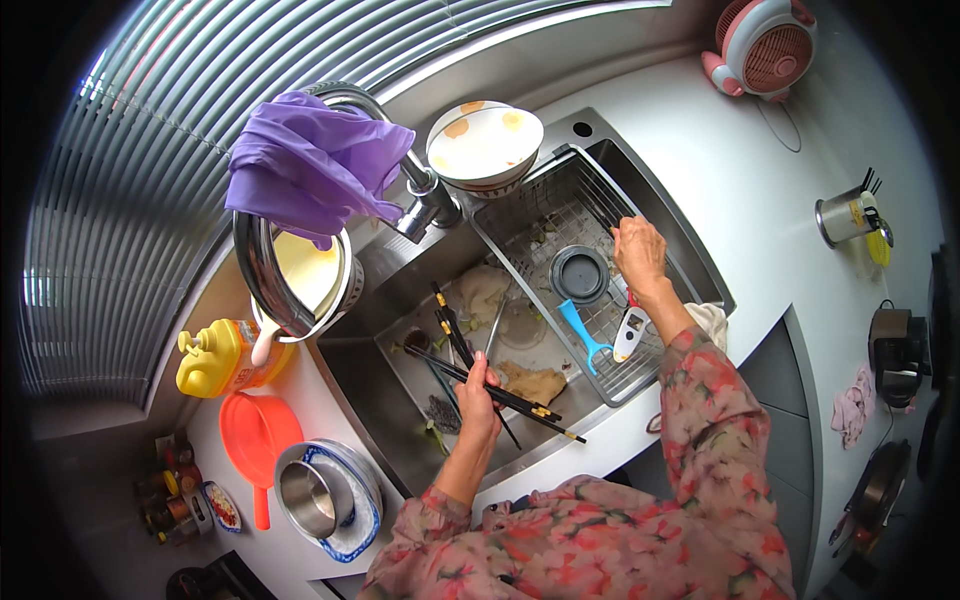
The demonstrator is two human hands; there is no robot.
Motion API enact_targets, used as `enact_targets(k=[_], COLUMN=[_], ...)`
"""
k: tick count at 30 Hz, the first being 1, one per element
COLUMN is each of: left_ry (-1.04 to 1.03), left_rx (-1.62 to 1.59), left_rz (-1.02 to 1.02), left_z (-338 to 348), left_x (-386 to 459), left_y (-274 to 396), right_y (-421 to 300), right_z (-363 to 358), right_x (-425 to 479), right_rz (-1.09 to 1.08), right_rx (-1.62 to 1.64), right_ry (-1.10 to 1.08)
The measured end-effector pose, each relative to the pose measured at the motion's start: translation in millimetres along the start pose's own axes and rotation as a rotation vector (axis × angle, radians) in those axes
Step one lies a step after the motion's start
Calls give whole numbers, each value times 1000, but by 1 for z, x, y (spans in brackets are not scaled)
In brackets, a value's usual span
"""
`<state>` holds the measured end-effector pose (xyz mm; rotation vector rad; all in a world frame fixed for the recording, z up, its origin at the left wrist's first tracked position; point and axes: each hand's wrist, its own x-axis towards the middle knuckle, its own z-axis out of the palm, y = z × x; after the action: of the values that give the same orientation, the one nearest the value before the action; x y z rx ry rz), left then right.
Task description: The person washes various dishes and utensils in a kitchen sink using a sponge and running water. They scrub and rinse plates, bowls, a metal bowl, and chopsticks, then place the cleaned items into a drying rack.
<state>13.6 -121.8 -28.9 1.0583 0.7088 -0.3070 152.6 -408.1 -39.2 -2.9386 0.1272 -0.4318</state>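
Observation:
My left hand [478,397] is closed around several black chopsticks [450,369] with gold bands, fanned and crossing each other over the near part of the sink [360,390]. My right hand [641,251] is at the right side of the wire drying rack [555,322], its fingers closed on the ends of more dark chopsticks [596,206] lying along the rack's edge. Inside the rack, a round grey lid or dish [579,273], a blue peeler [577,326] and a white utensil with a red end [631,334] lie just left of my right wrist.
Scraps, a tan sponge or cloth [532,382] and a scouring pad [442,414] lie in the basin. A faucet [427,206] draped with purple gloves [307,161] arches at the left. Stacked bowls [484,142], an orange dipper [259,435] and a steel bowl [307,499] surround the sink.

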Motion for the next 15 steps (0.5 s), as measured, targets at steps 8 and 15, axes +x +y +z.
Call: enact_targets(k=[8, 15], left_ry=[9, 13], left_rx=[2, 3], left_rz=[24, -14], left_z=[-4, -4], left_x=[1, -1], left_y=[2, 0], right_y=[0, 3], right_z=[59, 68], right_x=[-1, 12], right_rz=[46, 78], right_rx=[-241, -182], right_ry=[-220, -207])
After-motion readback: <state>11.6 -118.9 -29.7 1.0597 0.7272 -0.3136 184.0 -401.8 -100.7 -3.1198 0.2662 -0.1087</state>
